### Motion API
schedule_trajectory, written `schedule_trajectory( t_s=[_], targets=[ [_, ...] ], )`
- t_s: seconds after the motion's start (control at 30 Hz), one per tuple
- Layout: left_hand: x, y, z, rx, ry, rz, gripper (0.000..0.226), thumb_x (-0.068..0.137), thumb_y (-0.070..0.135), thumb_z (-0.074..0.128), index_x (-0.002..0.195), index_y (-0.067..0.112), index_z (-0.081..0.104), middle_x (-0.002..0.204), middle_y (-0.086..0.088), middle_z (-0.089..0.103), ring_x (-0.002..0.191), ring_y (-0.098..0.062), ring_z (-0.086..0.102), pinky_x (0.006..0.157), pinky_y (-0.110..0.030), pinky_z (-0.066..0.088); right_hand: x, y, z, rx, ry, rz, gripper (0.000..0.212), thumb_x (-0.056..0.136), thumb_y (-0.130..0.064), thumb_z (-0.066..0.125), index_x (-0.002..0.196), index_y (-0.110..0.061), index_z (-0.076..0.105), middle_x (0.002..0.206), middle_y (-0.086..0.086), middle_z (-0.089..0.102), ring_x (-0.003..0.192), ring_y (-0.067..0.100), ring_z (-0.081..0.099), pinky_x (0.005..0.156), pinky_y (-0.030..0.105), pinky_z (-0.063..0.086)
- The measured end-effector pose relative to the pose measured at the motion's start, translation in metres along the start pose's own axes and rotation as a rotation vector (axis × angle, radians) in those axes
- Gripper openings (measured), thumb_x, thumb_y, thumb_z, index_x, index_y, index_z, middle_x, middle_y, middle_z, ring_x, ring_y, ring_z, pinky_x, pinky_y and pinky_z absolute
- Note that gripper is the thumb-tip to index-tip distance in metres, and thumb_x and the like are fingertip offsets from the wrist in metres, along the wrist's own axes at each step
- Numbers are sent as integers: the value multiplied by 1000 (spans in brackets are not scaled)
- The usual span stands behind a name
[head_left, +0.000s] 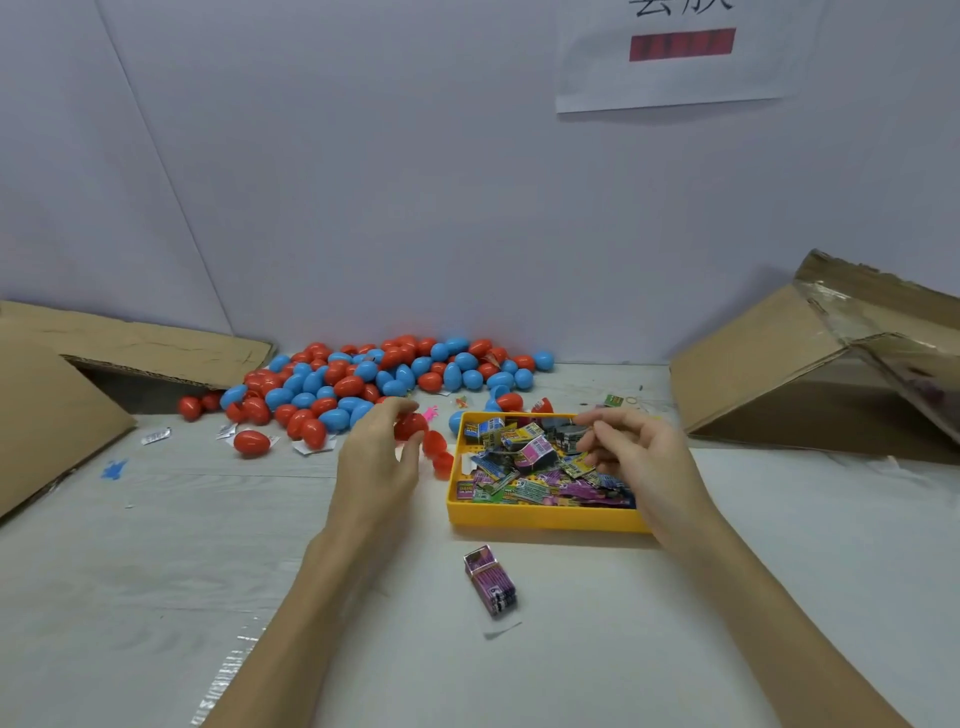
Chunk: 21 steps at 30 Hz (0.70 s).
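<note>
My left hand (376, 457) is beside the yellow tray (540, 517), its fingers curled round a red plastic egg half (410, 426). More red egg halves (439, 452) lie between that hand and the tray. My right hand (636, 457) hovers over the tray with fingers bent above the small printed packets (535, 467) piled inside; whether it pinches one I cannot tell. A purple packet bundle (491, 579) lies on the table in front of the tray.
A heap of red and blue plastic eggs (363, 379) lies at the back of the table against the wall. Tilted cardboard boxes stand at the left (57, 405) and right (810, 364). Scraps of paper and small toys are scattered near the eggs.
</note>
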<state>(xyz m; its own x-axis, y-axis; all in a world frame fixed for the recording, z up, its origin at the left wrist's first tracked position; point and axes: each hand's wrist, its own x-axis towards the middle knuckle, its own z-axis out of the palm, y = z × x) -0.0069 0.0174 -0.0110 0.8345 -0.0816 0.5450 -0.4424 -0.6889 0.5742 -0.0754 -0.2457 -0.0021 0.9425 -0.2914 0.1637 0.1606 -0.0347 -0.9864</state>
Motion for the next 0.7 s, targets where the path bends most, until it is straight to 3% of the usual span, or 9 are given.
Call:
schedule_trajectory(
  t_s=[0.13, 0.23, 0.37, 0.53, 0.7],
  targets=[
    [-10, 31, -5, -295, 3, 83, 27, 92, 13, 74, 116, 24, 67, 107, 10, 69, 96, -4, 66, 81, -18, 56, -16, 0, 15, -345, 69, -317, 19, 103, -11, 56, 114, -19, 69, 82, -6, 73, 75, 10, 69, 67, 24, 56],
    [-20, 53, -1, -414, -69, 207, 28, 92, 13, 74, 119, 23, 70, 114, 7, 64, 105, -10, 66, 85, -19, 55, -30, -3, 29, -424, -42, -438, 28, 105, -24, 56, 131, -25, 66, 101, -15, 73, 94, 1, 70, 77, 16, 56],
    [-28, 62, 6, -430, -140, 287, 34, 92, 7, 73, 124, 20, 70, 119, 5, 61, 116, -18, 61, 95, -26, 52, -38, -3, 42, -348, -74, -358, 38, 96, -36, 65, 131, -24, 69, 109, -16, 75, 100, 2, 71, 80, 20, 59],
    [-33, 62, 11, -506, -174, 252, 52, 88, 7, 78, 134, 21, 60, 122, 14, 67, 116, -15, 65, 97, -26, 54, -36, -3, 43, -86, -88, -152, 19, 90, -25, 77, 108, -20, 76, 95, -5, 79, 88, 13, 76, 65, 23, 58],
    [-34, 64, 16, -521, -140, 196, 45, 84, 14, 83, 121, 27, 59, 113, 20, 68, 107, -5, 67, 90, -15, 52, -38, -7, 44, -101, -77, -144, 18, 92, -34, 73, 99, -18, 76, 85, -2, 78, 78, 13, 75, 62, 21, 56]
  ],
)
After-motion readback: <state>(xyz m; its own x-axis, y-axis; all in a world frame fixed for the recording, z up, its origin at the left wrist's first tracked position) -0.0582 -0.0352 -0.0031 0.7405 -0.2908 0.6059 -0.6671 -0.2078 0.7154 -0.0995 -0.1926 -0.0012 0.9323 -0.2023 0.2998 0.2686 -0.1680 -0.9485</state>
